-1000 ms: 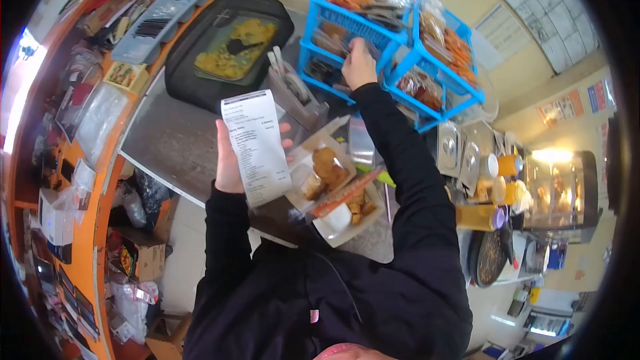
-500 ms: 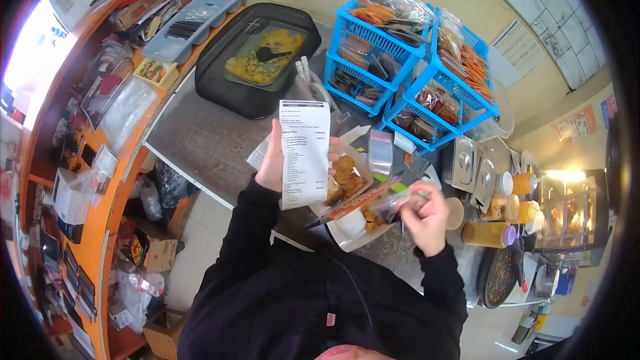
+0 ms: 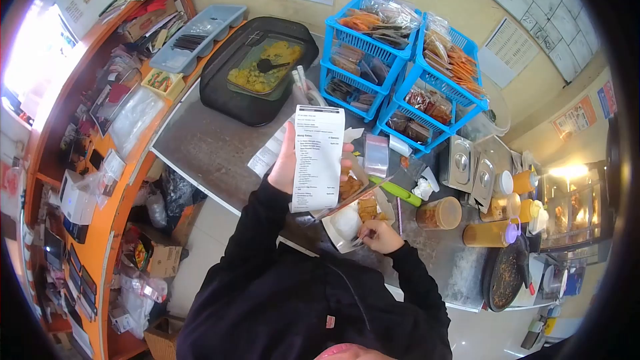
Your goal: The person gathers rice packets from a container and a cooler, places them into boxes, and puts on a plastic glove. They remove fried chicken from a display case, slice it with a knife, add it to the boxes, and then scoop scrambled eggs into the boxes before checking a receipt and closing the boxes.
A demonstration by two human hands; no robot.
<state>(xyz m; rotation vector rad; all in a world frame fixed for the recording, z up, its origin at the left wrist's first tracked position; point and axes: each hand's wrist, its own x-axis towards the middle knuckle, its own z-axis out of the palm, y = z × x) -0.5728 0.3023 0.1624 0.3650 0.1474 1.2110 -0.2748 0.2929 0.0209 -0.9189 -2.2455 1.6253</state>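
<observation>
A person's right hand [image 3: 381, 237] works at the near side of an open food box [image 3: 330, 233], bent fingers beside a smooth white item [image 3: 347, 222] in its near portion. A second ago that hand is up at the blue baskets; half a second ago it is over the box's right side with something clear in its fingers. Now it is down at the near rim, which suggests that attention has passed from the baskets to the box. How tightly these fingers close, and on what, cannot be told.

Just beyond, the left hand [image 3: 285, 160] keeps a long printed receipt [image 3: 319, 160] upright and facing the wearer, its fingers wrapped behind the paper and showing at the right edge; the sheet partly covers the box, and its steady hold leaves the right hand alone to move.

To the right on the dark surface [image 3: 193, 127] stand a pale-lidded jar [image 3: 440, 213] and a yellow bottle [image 3: 483, 235]. Farther off, a black tray [image 3: 217, 87] of yellow food sits at left, and the stacked blue baskets [image 3: 373, 45], filled with bagged goods, stand right of it, near the wall.
</observation>
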